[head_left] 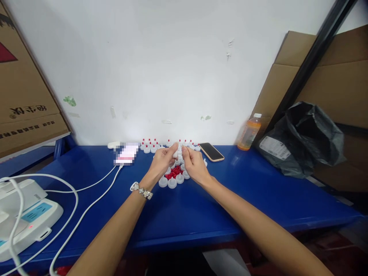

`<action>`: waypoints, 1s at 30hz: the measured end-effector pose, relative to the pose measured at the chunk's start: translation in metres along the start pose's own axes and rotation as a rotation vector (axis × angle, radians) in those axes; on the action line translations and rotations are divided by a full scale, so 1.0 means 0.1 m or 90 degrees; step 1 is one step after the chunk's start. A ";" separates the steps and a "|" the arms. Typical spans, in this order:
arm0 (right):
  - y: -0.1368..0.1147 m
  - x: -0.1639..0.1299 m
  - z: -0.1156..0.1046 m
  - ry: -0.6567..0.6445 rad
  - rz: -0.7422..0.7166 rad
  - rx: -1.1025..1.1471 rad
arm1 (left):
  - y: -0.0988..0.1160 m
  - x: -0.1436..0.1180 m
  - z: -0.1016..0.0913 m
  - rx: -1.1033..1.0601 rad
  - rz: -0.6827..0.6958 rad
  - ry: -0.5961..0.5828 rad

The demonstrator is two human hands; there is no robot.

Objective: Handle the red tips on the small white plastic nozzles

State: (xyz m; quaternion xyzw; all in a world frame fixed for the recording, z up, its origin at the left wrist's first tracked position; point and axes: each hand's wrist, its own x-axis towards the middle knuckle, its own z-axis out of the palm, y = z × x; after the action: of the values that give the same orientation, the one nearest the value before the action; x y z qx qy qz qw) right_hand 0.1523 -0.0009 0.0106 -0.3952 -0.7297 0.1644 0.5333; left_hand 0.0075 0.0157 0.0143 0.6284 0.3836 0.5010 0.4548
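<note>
My left hand [163, 161], with a silver watch on its wrist, is closed with thumb and finger pinched on a white nozzle cap [175, 155]. Close beside it, my right hand [194, 162] is also closed in a pinch; what its fingertips hold is too small to make out. Below both hands lies a pile of small red tips [174, 172], partly ringed by translucent white nozzle caps [172, 183]. Behind them, along the wall, stand several white caps with red tips [147, 148] fitted on top. My hands hide part of the middle of the group.
A dark-screened phone [212, 151] lies right of the caps. A lit phone [126, 154] charges at left, its white cable [96, 199] running to a power strip [34, 218]. An orange drink bottle [249, 132] and black plastic bag [301, 142] stand at right on the blue table [184, 222].
</note>
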 end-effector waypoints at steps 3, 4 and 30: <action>0.08 0.02 0.01 -0.007 0.039 0.034 | 0.06 -0.06 -0.03 0.133 0.077 0.007; 0.11 0.03 0.02 -0.014 0.062 0.058 | 0.07 -0.08 -0.05 0.174 0.122 -0.004; -0.09 0.10 0.07 -0.119 0.275 0.464 | 0.05 -0.05 0.02 0.153 0.215 0.036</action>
State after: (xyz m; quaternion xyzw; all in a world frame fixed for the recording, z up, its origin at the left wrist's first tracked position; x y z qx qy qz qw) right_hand 0.1416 0.0022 0.0206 -0.3076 -0.5698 0.5543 0.5229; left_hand 0.0084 0.0089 0.0177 0.7194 0.3422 0.5382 0.2751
